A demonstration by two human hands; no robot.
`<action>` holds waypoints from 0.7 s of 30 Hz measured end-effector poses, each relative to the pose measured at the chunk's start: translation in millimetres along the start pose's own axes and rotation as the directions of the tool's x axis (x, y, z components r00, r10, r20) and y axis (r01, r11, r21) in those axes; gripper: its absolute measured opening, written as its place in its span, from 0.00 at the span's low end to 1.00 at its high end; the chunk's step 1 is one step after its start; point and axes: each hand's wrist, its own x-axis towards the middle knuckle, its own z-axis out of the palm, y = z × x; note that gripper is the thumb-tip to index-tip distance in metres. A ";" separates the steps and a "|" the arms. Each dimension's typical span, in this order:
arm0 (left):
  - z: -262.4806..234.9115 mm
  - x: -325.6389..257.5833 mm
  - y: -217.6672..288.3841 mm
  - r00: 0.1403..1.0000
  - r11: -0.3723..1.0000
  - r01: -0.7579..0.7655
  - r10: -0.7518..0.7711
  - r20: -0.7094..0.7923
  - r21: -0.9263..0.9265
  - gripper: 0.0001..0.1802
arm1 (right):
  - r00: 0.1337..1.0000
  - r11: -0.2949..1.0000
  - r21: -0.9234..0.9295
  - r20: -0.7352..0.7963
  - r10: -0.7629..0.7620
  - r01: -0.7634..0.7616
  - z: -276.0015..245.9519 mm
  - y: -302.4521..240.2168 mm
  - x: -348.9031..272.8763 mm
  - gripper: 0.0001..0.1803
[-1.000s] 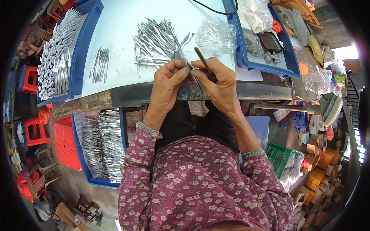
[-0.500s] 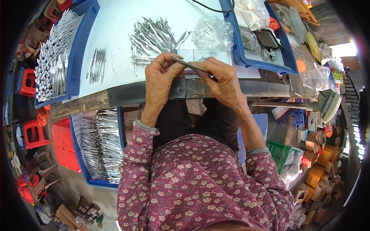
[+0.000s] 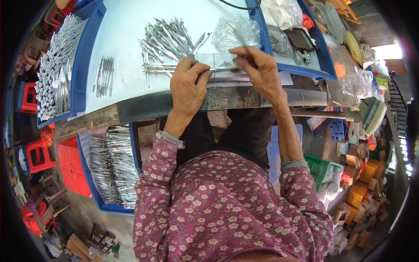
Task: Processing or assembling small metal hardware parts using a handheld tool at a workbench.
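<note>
My left hand (image 3: 187, 89) rests at the table's near edge, its fingers curled and closed around a slim silver metal tool (image 3: 224, 68) that points to the right. Raised a little to the right, my right hand (image 3: 260, 72) pinches a dark slender tool (image 3: 243, 40), which is smeared by motion. Beyond the left hand lies a loose pile of slim, pointed silver tools (image 3: 168, 38). A clear plastic bag (image 3: 233, 32) of small silver parts sits beyond the right hand. Fingers hide part of what the left hand grips.
A blue tray (image 3: 89, 56) of upright silver pieces stands at the left, near a small row of tools (image 3: 104, 76). Another blue tray (image 3: 325, 65) with bags is at the right. Below the table, a blue bin (image 3: 102, 205) holds several silver tools. A lamp (image 3: 371, 118) juts out at the right.
My hands, together on a dark slender tool before, have come apart. The right has lifted away with it, and the left has dropped over a silver tool at the table edge.
</note>
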 end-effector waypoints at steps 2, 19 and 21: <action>2.1 -0.8 -1.3 0.999 1.000 -0.019 0.019 -0.036 0.003 0.04 | 0.988 0.958 0.246 -0.019 0.156 -0.147 1.9 -12.9 4.7 0.09; 3.6 -3.1 -4.5 0.996 0.997 -0.075 0.076 -0.045 0.032 0.04 | 0.907 0.965 -0.048 -0.332 -0.261 0.260 -2.2 -67.3 8.4 0.09; 4.4 -0.6 -3.4 0.995 0.996 -0.086 0.087 -0.049 0.023 0.04 | 0.857 0.905 -0.065 -0.299 -0.420 0.420 8.6 -45.1 10.1 0.09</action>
